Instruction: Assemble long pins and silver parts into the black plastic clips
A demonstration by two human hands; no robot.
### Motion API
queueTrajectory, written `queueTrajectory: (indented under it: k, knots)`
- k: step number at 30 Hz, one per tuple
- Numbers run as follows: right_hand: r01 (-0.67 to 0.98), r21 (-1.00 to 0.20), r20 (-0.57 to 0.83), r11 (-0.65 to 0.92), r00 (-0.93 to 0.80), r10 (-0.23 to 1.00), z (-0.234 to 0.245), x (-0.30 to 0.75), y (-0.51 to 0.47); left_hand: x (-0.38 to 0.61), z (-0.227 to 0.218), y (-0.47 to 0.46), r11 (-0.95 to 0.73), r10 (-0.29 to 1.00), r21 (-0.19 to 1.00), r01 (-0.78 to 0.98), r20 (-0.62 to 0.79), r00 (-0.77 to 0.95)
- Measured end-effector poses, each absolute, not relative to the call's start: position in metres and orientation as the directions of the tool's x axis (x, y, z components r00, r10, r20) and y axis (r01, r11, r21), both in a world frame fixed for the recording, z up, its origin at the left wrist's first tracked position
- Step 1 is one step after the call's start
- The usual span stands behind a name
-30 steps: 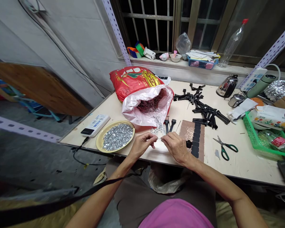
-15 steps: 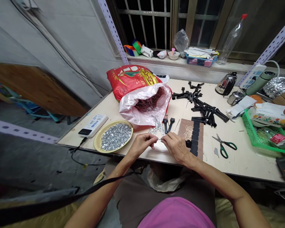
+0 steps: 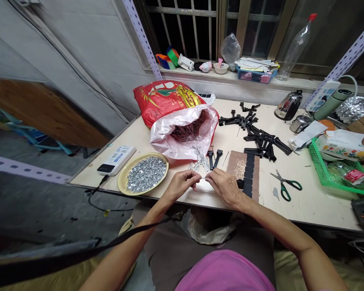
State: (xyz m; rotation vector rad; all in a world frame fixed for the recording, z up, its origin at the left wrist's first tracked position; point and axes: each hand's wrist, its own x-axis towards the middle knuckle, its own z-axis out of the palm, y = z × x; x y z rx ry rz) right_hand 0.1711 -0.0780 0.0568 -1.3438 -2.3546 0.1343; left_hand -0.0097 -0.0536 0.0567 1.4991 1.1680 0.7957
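Observation:
Close together at the table's front edge, my left hand [image 3: 183, 182] and my right hand [image 3: 223, 184] pinch a thin metal pin [image 3: 203, 178] between them. Its ends are hidden in my fingers. Just behind lie several silver metal pins [image 3: 202, 162] in a loose heap, with two black plastic pieces [image 3: 218, 157] beside it. A yellow plate [image 3: 120, 182] full of small silver washers [image 3: 147, 174] stands left of my left hand. Right of my right hand lies a brown sheet [image 3: 235, 157] with a row of black squares [image 3: 248, 173] and pale small bits on it.
Behind my hands a red bag [image 3: 166, 101] lies open, with many thin reddish pins [image 3: 188, 131] inside. Black plastic parts [image 3: 262, 141] are piled at the back. Green-handled scissors [image 3: 286, 186] and a green basket [image 3: 321, 178] are on the right; a white power bank [image 3: 118, 159] is on the left.
The view has shifted slightly. Both hands keep the same pinch on the pin, with no clear movement of the things on the table.

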Motion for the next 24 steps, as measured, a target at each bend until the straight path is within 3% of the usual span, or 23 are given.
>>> queueTrajectory:
  k: [3,6,9,11,16,18,20,24]
  knots:
    - [0.756,-0.471,0.27,0.455,-0.367,0.89,0.058,0.172,-0.074,-0.008,0.052,-0.054,-0.08,0.946,0.948,0.309,-0.026,0.324]
    - [0.681,-0.618,0.218,0.394,-0.333,0.917,0.057,0.173,-0.07,-0.004,0.046,-0.055,-0.256,0.931,0.889,0.38,0.12,0.345]
    - [0.635,-0.671,0.199,0.383,-0.343,0.918,0.055,0.175,-0.068,-0.002,0.043,-0.056,-0.356,0.909,0.832,0.426,0.203,0.363]
    - [0.681,-0.588,0.261,0.437,-0.352,0.899,0.052,0.176,-0.07,0.0,0.043,-0.057,-0.34,0.914,0.827,0.447,0.178,0.365]
    - [0.804,-0.047,0.468,0.593,-0.506,0.725,0.048,0.176,-0.077,0.002,0.043,-0.059,-0.164,0.935,0.89,0.426,0.002,0.355]
    - [0.793,0.079,0.491,0.604,-0.558,0.669,0.046,0.177,-0.077,0.003,0.044,-0.06,-0.108,0.935,0.905,0.411,-0.048,0.351]
    - [0.792,0.124,0.499,0.597,-0.57,0.653,0.045,0.177,-0.077,0.004,0.043,-0.06,-0.1,0.937,0.904,0.415,-0.054,0.345]
    - [0.804,0.084,0.484,0.588,-0.549,0.682,0.043,0.177,-0.076,0.005,0.039,-0.059,-0.139,0.936,0.891,0.433,-0.025,0.35]
